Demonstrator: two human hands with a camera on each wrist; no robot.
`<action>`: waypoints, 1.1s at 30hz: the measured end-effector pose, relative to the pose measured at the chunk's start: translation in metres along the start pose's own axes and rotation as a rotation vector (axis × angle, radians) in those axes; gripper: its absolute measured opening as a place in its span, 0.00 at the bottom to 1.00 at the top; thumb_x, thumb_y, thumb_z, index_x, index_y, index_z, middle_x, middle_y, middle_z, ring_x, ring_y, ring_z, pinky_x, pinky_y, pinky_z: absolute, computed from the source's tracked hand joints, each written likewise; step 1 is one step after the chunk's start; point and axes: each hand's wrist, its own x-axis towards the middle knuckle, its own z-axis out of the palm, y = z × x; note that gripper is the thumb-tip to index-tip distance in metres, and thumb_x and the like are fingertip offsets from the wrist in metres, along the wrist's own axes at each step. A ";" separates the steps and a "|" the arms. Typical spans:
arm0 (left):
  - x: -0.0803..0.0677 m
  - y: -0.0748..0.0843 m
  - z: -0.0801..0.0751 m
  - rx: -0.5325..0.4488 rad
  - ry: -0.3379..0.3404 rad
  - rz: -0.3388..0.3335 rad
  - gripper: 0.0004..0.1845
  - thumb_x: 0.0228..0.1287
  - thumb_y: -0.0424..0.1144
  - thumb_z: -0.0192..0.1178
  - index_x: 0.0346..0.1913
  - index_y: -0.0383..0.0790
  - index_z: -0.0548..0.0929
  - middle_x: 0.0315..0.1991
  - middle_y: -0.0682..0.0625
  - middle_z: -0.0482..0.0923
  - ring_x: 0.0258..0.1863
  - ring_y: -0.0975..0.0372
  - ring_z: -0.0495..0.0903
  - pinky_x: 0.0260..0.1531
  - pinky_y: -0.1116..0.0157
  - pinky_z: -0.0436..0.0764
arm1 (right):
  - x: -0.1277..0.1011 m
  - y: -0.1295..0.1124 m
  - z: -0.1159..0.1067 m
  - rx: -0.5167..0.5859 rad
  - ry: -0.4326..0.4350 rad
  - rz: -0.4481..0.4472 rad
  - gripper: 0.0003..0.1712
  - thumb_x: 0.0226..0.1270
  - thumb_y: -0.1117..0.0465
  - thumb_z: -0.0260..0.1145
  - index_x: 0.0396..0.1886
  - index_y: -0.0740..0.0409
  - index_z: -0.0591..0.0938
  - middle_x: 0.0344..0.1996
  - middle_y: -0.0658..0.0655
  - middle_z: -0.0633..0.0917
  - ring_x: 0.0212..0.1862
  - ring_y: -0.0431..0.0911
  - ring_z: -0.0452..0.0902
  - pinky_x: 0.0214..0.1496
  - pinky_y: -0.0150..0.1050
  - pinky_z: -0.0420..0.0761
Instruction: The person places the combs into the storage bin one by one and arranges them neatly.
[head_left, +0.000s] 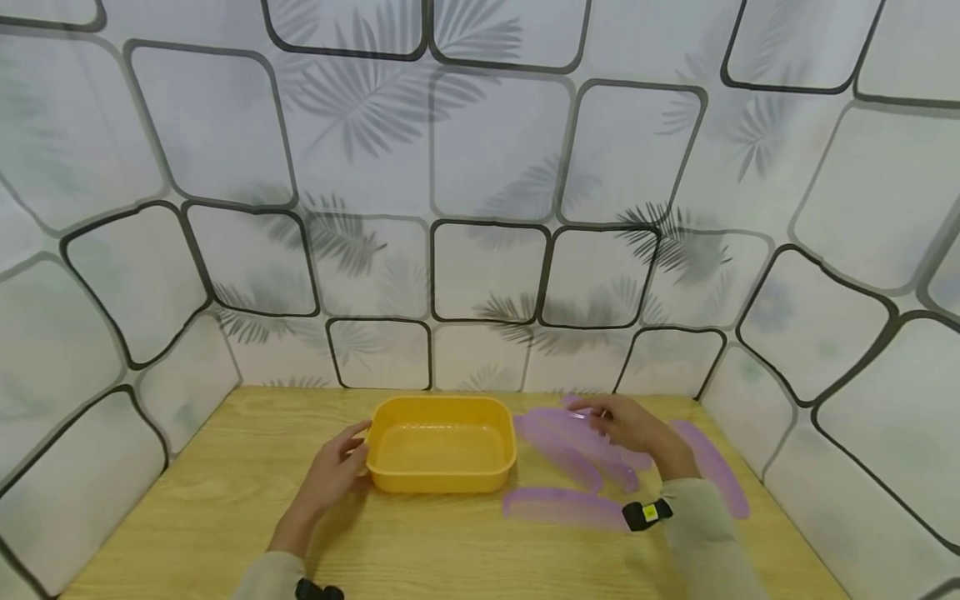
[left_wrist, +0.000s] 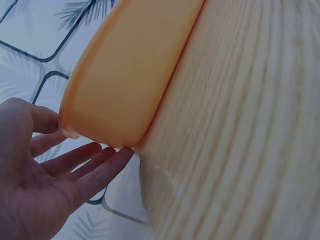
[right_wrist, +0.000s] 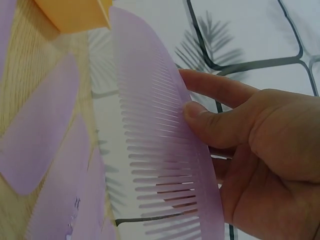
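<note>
The right hand [right_wrist: 250, 145] has its grip clamped on a purple comb [right_wrist: 160, 130], thumb pressed to the toothed face and fingers behind it, raised just above the other purple combs [head_left: 570, 454] scattered on the wooden surface [head_left: 225, 517]. Left of them sits a yellow tub [head_left: 441, 444]. The left hand [left_wrist: 45, 170] has its grip apart, straight fingers touching the tub's left end.

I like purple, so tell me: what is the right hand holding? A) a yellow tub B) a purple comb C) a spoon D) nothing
B: the right hand pinches a purple comb between thumb and fingers, near the yellow tub.
</note>
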 end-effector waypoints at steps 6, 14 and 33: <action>0.003 0.000 -0.001 -0.022 -0.004 0.011 0.25 0.80 0.30 0.48 0.76 0.30 0.65 0.68 0.22 0.69 0.62 0.37 0.80 0.50 0.53 0.90 | 0.009 -0.007 0.001 -0.044 -0.004 -0.026 0.21 0.79 0.72 0.55 0.66 0.63 0.80 0.45 0.63 0.85 0.29 0.39 0.73 0.28 0.31 0.79; 0.003 0.000 -0.001 -0.049 -0.018 0.027 0.26 0.79 0.29 0.49 0.76 0.27 0.64 0.69 0.22 0.68 0.63 0.37 0.79 0.50 0.54 0.90 | 0.025 -0.020 0.003 -0.049 0.009 -0.082 0.21 0.77 0.74 0.55 0.65 0.65 0.81 0.37 0.60 0.85 0.27 0.44 0.74 0.27 0.31 0.78; 0.000 -0.004 -0.009 -0.060 -0.106 0.080 0.30 0.78 0.32 0.55 0.77 0.23 0.61 0.70 0.21 0.67 0.64 0.35 0.77 0.51 0.58 0.90 | 0.065 -0.037 0.018 -0.015 -0.074 -0.051 0.21 0.78 0.72 0.56 0.65 0.62 0.81 0.34 0.62 0.84 0.27 0.42 0.72 0.27 0.31 0.75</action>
